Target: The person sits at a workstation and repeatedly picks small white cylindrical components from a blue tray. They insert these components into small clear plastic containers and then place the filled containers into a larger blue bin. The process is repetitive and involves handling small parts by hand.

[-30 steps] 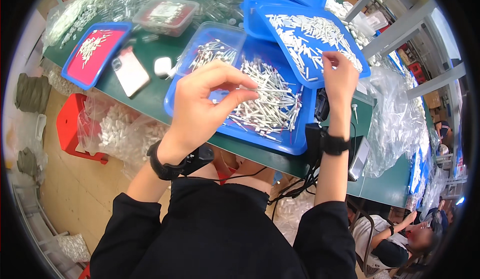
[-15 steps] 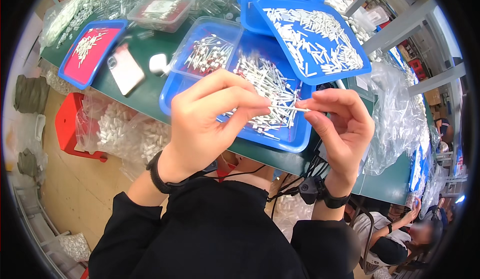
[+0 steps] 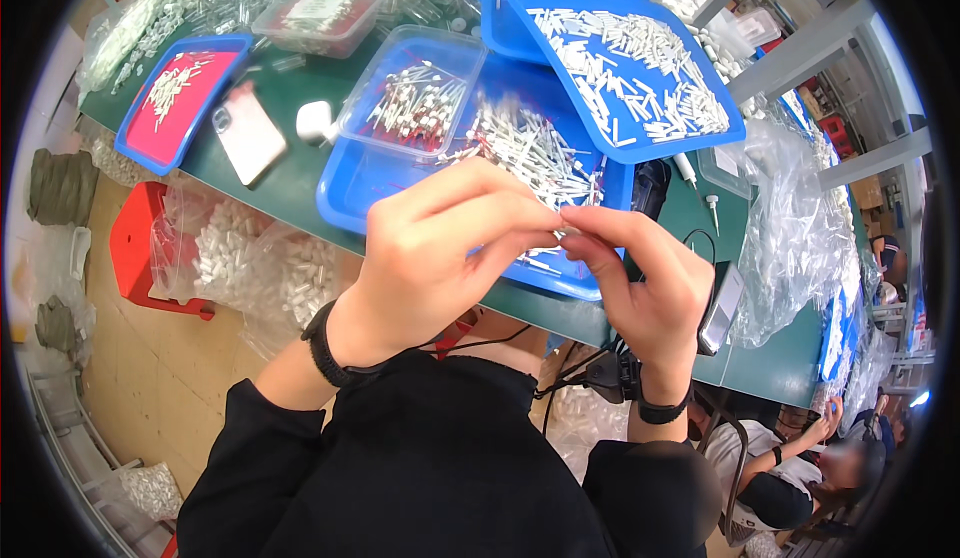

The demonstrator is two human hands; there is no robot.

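My left hand and my right hand meet fingertip to fingertip above the near side of a blue tray. Both are closed in a pinch on a thin white stick; only a small pale bit of it shows, and the fingers hide the rest. Under and beyond my hands lies a heap of slender white sticks in the tray. At the tray's left a clear plastic container holds similar white-headed sticks with some red among them.
Another blue tray of short white tubes overlaps at the back right. Left of me are a red-lined tray, a phone and a small white case. A dark-screened device stands by my right wrist; clear bags lie beyond.
My right hand has moved left until its fingertips meet those of my left hand. The stick that spanned the gap between them is now mostly covered.
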